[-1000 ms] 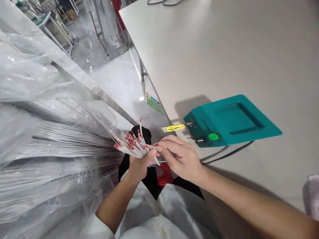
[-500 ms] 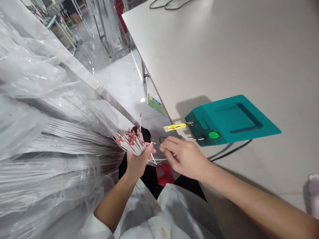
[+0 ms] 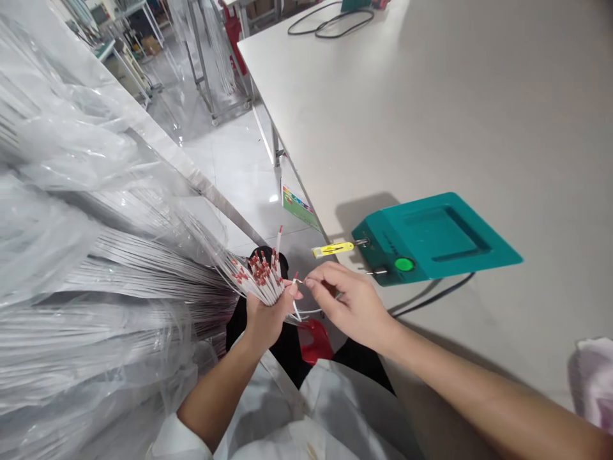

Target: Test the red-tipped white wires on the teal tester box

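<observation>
My left hand (image 3: 268,316) is wrapped round a bundle of white cables (image 3: 261,281) whose ends show reddish-brown tips. One cable end stands out between its thumb and fingers, toward my other hand. Close beside it, my right hand (image 3: 347,300) has thumb and forefinger pinched at the tip of that end; what lies between them is too small to make out. A white cable passes below the right fingers. Just above the right hand, a yellow clip-like piece (image 3: 332,249) juts from a teal device (image 3: 440,236) with a green button (image 3: 404,264).
The device stands near the edge of a pale table (image 3: 431,115), its dark cord (image 3: 435,297) running below it. Long white cables (image 3: 143,275) under clear plastic sheeting (image 3: 62,153) fill the left side. A black cord (image 3: 330,29) lies at the table's far end.
The view has shifted slightly, so the device appears a little further left and lower. My right fingertips have moved slightly closer to the cable end at my left hand.
</observation>
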`<state>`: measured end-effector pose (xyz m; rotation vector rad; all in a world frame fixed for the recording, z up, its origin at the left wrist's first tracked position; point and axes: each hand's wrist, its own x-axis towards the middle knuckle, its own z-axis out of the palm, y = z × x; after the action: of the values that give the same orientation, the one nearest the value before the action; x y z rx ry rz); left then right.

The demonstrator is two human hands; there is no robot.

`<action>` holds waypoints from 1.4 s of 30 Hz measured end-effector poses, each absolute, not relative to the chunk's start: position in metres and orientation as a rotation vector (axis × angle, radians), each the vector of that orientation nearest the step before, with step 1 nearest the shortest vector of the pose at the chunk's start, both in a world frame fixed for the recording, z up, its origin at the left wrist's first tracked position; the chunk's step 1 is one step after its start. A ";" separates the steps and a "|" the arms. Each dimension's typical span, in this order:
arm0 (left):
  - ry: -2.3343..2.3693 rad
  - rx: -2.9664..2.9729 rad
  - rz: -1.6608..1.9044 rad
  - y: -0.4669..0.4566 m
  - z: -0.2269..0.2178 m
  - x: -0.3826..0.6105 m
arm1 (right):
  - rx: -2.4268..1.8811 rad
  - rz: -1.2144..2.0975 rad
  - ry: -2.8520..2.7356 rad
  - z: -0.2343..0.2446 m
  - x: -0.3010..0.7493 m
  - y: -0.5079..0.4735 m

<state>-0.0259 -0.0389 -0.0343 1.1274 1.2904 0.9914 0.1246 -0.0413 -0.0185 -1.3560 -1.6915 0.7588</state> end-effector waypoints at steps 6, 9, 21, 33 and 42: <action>1.227 1.262 0.907 -0.035 -0.027 -0.027 | -1.240 0.835 -1.735 -0.016 0.128 -0.037; 1.194 1.302 0.766 -0.032 -0.023 -0.028 | -1.162 0.560 -2.011 -0.016 0.132 -0.035; 1.288 1.027 0.821 -0.018 -0.023 -0.023 | -1.300 -0.408 -2.320 0.015 0.155 -0.031; 1.150 0.939 0.861 -0.006 -0.025 -0.007 | -1.532 -0.150 -2.738 0.027 0.188 0.008; 1.104 0.893 0.843 0.003 -0.020 0.003 | -1.215 -0.222 -2.653 0.019 0.192 0.023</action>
<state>0.0025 0.0030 -0.0197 0.8933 1.1038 0.8429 0.1923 0.0225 0.0186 -1.2145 -2.6529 -0.2220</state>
